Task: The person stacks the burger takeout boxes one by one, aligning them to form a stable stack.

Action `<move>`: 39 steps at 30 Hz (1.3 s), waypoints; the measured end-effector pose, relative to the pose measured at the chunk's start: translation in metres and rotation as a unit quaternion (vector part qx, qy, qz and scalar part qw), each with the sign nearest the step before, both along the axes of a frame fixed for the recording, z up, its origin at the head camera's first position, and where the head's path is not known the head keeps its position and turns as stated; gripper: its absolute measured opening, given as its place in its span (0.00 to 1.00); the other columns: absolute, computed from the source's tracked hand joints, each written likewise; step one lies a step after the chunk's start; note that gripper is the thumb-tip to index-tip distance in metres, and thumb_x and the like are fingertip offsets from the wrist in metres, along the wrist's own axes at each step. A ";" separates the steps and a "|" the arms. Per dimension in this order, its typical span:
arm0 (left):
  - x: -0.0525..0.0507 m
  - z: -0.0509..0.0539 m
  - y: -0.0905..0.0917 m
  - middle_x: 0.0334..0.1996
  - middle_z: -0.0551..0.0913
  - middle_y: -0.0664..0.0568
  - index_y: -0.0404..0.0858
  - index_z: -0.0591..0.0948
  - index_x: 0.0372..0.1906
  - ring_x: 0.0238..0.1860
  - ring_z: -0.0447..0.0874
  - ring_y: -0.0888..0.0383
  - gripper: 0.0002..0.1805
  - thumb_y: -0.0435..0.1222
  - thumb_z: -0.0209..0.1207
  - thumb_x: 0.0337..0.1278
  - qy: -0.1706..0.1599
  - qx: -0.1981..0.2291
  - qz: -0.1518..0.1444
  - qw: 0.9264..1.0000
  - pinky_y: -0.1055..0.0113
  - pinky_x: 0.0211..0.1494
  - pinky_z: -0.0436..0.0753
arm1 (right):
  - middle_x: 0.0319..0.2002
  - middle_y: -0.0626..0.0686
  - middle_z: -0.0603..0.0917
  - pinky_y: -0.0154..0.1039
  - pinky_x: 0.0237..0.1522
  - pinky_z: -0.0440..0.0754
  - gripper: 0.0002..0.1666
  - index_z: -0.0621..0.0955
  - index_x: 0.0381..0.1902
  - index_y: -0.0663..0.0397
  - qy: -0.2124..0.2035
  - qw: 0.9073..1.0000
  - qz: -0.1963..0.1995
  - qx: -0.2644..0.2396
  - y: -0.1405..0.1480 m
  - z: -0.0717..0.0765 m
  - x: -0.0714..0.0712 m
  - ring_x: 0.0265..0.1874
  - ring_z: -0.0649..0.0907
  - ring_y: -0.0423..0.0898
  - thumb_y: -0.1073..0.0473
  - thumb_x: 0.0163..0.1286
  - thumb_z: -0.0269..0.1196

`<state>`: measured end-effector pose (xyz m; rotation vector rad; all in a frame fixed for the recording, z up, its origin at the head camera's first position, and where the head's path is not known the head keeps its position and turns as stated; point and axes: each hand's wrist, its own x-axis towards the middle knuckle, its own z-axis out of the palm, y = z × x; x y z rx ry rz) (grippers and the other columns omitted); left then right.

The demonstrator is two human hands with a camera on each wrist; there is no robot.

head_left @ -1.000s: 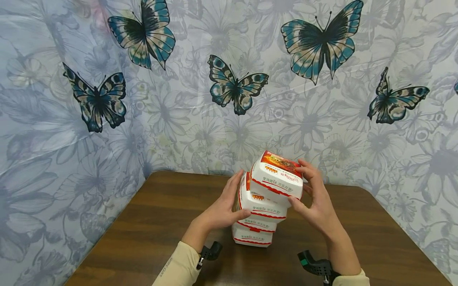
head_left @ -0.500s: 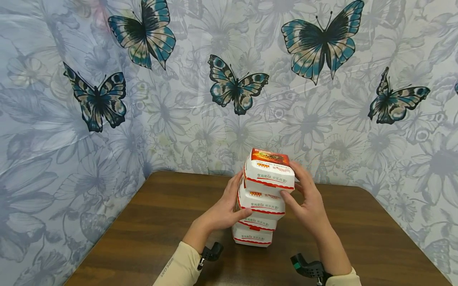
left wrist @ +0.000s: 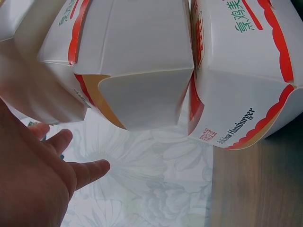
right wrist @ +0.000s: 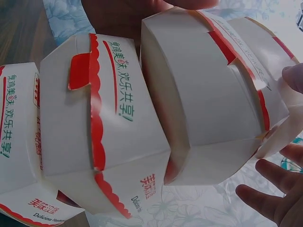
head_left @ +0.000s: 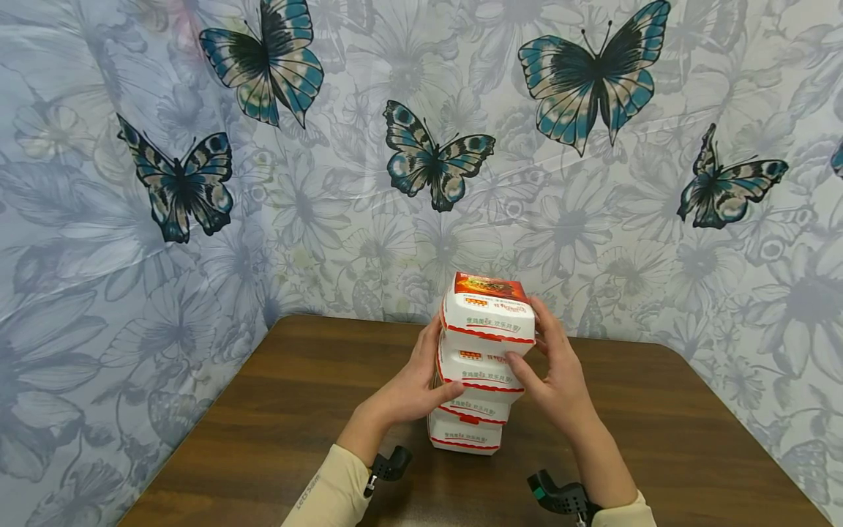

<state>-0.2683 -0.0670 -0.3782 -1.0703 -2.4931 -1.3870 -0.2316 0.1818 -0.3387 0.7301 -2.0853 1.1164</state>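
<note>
Several white-and-red hamburger boxes are stacked in a leaning column. The top hamburger box (head_left: 489, 311) shows a burger picture on its lid; beneath it come the second box (head_left: 490, 379) and, lowest on the table, the bottom box (head_left: 463, 439). My left hand (head_left: 405, 384) steadies the stack's left side with long, fairly straight fingers, its thumb across the front. In the left wrist view, spread fingers (left wrist: 87, 173) show beside the boxes. My right hand (head_left: 556, 377) holds the top box at its right side, thumb in front near the lower edge, fingers partly hidden behind.
The brown wooden table (head_left: 263, 439) extends on both sides of the stack. Behind it hangs a pale floral cloth (head_left: 356, 249) with printed butterflies. Black wrist cameras (head_left: 560, 496) sit on both forearms, close above the tabletop.
My right hand has moved left and slightly down with the top hamburger box, which has turned from tilted to nearly level over the second box. The left hand has hardly moved.
</note>
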 end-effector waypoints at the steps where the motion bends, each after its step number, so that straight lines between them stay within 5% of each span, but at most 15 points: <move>1: 0.000 0.000 0.000 0.80 0.36 0.57 0.63 0.25 0.77 0.81 0.38 0.53 0.62 0.73 0.53 0.53 -0.004 0.000 0.001 1.000 0.41 0.77 0.57 | 0.70 0.51 0.70 0.21 0.59 0.69 0.53 0.57 0.79 0.46 -0.002 1.000 -0.001 -0.002 0.000 0.000 0.000 0.62 0.72 0.32 0.71 0.61 0.67; 12: 0.001 0.001 0.000 0.80 0.31 0.61 0.54 0.23 0.78 0.82 0.36 0.55 0.67 0.75 0.53 0.51 -0.013 -0.004 0.005 1.000 0.43 0.78 0.56 | 0.65 0.51 0.71 0.25 0.52 0.72 0.58 0.54 0.80 0.43 -0.008 1.000 0.007 -0.001 0.000 0.000 0.000 0.54 0.74 0.35 0.70 0.58 0.70; 18: 0.001 0.002 0.001 0.81 0.31 0.61 0.56 0.23 0.78 0.82 0.35 0.55 0.67 0.76 0.52 0.49 -0.011 0.000 0.002 1.000 0.42 0.78 0.55 | 0.67 0.50 0.71 0.28 0.57 0.70 0.61 0.50 0.81 0.42 -0.032 0.999 0.017 0.000 0.002 -0.001 -0.001 0.58 0.73 0.35 0.68 0.58 0.70; 26: 0.000 0.003 0.002 0.80 0.32 0.64 0.63 0.24 0.77 0.82 0.36 0.57 0.61 0.72 0.54 0.55 -0.019 0.026 -0.018 0.999 0.41 0.78 0.56 | 0.68 0.51 0.69 0.38 0.53 0.81 0.68 0.41 0.81 0.35 -0.081 0.996 0.045 0.012 0.003 -0.003 -0.002 0.60 0.73 0.34 0.67 0.58 0.72; 39: -0.003 0.000 0.001 0.80 0.37 0.61 0.65 0.27 0.78 0.80 0.41 0.55 0.50 0.58 0.51 0.69 -0.001 0.056 -0.043 0.998 0.39 0.75 0.60 | 0.69 0.50 0.68 0.42 0.51 0.82 0.63 0.44 0.81 0.40 -0.050 0.998 0.041 0.016 0.001 -0.007 -0.006 0.59 0.74 0.35 0.70 0.60 0.69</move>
